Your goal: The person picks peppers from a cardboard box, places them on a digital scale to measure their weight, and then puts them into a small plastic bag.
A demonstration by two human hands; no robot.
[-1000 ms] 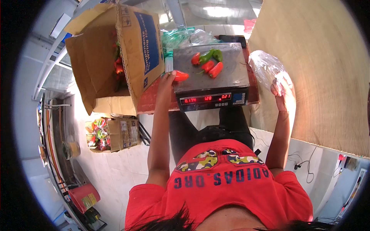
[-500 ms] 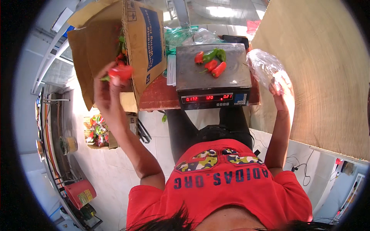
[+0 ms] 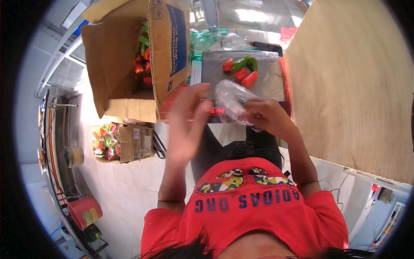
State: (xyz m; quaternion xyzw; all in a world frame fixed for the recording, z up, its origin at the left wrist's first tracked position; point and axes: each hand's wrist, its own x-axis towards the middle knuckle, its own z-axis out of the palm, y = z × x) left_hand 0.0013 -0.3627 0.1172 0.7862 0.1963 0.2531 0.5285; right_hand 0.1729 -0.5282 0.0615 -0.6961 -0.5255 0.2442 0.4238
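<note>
My left hand [image 3: 183, 125] is smeared by motion in front of the scale's left side. Its thumb and fingers are apart, and nothing shows between them. My right hand [image 3: 269, 115] pinches a clear plastic bag [image 3: 230, 99], which hangs over the scale's front edge and hides part of its lit red display. On the metal plate of the weighing scale [image 3: 211, 71] lie several peppers: red peppers [image 3: 249, 80] and green peppers [image 3: 251, 64]. Left of the scale, a cardboard box [image 3: 108, 64] lies with its mouth toward me and more red and green peppers [image 3: 140, 64] inside.
Green and clear plastic bags [image 3: 209, 41] lie behind the scale, with a dark flat object [image 3: 269, 47] beside them. A wooden panel [image 3: 353, 86] stands close on the right. A smaller carton [image 3: 136, 142] with packed peppers sits on the floor at left.
My left hand has come from the box toward the scale; the red pepper it held no longer shows in it. My right hand has brought the plastic bag leftward to the scale's front.
</note>
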